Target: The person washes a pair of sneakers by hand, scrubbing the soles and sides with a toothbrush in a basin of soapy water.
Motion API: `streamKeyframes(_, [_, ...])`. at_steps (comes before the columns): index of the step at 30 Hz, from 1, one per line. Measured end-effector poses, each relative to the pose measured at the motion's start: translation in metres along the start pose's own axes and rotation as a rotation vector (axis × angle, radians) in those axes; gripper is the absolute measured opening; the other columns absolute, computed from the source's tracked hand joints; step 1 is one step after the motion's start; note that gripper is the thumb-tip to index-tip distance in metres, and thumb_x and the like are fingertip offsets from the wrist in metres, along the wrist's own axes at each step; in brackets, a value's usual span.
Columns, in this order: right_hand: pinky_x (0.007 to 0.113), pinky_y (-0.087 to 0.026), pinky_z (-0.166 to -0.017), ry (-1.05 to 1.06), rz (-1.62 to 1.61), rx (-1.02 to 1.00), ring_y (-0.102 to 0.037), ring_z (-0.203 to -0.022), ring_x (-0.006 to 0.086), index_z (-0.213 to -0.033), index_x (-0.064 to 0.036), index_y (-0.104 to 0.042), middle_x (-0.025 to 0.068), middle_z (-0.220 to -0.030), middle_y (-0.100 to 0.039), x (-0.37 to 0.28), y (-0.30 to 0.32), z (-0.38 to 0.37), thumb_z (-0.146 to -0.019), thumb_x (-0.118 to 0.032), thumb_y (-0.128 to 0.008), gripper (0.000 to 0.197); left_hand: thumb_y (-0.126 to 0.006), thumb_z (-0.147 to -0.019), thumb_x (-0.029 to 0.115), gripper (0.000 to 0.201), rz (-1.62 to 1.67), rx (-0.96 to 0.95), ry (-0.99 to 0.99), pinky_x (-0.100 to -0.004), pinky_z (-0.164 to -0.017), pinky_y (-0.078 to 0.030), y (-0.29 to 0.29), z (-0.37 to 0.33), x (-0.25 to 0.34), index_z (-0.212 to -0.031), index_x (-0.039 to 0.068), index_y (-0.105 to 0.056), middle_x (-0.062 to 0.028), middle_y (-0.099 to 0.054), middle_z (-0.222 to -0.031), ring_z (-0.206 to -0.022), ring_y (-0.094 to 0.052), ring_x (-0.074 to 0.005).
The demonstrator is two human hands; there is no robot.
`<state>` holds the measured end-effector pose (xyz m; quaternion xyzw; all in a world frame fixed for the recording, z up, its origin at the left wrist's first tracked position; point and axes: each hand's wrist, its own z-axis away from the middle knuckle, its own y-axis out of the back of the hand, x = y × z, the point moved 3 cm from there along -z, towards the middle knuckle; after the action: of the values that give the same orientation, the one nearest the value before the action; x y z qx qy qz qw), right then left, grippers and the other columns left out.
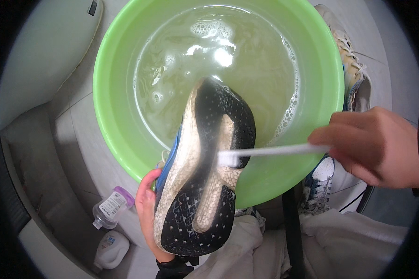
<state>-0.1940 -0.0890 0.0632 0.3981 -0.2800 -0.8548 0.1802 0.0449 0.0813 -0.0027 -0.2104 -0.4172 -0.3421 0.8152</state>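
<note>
My left hand [147,204] grips a sneaker [198,223] by its side, tilting it so the black and off-white sole is toward me. The blue upper shows only as a strip along the left edge. Wrapped around the handle of a white toothbrush [277,150], my right hand [372,146] holds its bristle end against the middle of the sole. Brush and right hand are slightly blurred. The shoe is over the near part of a green basin [118,93] holding cloudy, yellowish water [251,79] with patches of foam.
At the lower left, a clear bottle with a purple cap [112,209] and a white bottle [111,249] lie on the tiled floor. A laced sneaker [351,60] stands right of the basin. Another shoe [320,181] is below my right hand. A rounded white fixture [46,51] fills the upper left.
</note>
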Motion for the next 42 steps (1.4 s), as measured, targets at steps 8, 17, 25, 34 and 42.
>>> streamKeyframes(8, [0.024, -0.05, -0.048, -0.068, 0.44, 0.05, -0.06, -0.053, 0.0136, -0.102, -0.0068, -0.059, 0.0068, -0.067, -0.059, -0.036, 0.008, -0.037, -0.08, -0.009, -0.053, 0.023, -0.051, -0.085, 0.026, 0.043, 0.022, -0.079, -0.015, -0.0314, -0.078, -0.049, 0.004, -0.002, -0.004, -0.108, -0.01, -0.044, -0.0185, -0.056, -0.1, -0.085, -0.059, -0.0219])
streamKeyframes(17, [0.029, -0.051, -0.055, 0.073, 0.496, -0.109, -0.063, -0.06, 0.0179, -0.095, -0.0068, -0.061, 0.0079, -0.068, -0.061, -0.039, 0.026, -0.06, -0.077, -0.006, -0.053, 0.019, -0.042, -0.089, 0.031, 0.043, -0.286, -0.208, -0.031, -0.0261, -0.079, -0.043, 0.015, -0.008, 0.005, -0.107, -0.008, -0.047, -0.0134, -0.055, -0.098, -0.086, -0.054, -0.0152])
streamKeyframes(25, [0.029, -0.049, -0.049, 0.145, 0.548, 0.222, -0.06, -0.053, 0.0168, -0.102, -0.006, -0.057, 0.0068, -0.061, -0.058, -0.034, 0.008, -0.032, -0.076, -0.007, -0.054, 0.026, -0.042, -0.089, 0.027, 0.041, -0.205, -0.157, 0.081, -0.0276, -0.08, -0.045, 0.015, -0.003, -0.001, -0.106, -0.009, -0.048, -0.0151, -0.057, -0.097, -0.085, -0.056, -0.0168])
streamKeyframes(34, [0.025, -0.032, -0.034, 0.172, 0.927, 0.093, -0.041, -0.039, 0.0097, -0.111, -0.0018, -0.053, 0.0015, -0.052, -0.044, -0.048, -0.014, -0.015, -0.073, -0.009, -0.058, 0.038, -0.041, -0.09, 0.023, 0.037, -0.109, -0.077, 0.046, -0.0297, -0.081, -0.047, 0.008, 0.007, 0.001, -0.109, -0.008, -0.043, -0.0184, -0.052, -0.104, -0.089, -0.056, -0.0196])
streamKeyframes(42, [0.023, -0.027, -0.033, -0.018, 0.657, 0.102, -0.033, -0.04, 0.006, -0.116, 0.0017, -0.05, -0.0016, -0.053, -0.038, -0.049, -0.028, 0.005, -0.073, -0.003, -0.053, 0.044, -0.042, -0.09, 0.024, 0.036, -0.111, -0.044, 0.038, -0.0303, -0.079, -0.048, 0.0, 0.007, -0.001, -0.109, -0.006, -0.042, -0.0171, -0.052, -0.1, -0.086, -0.057, -0.0198])
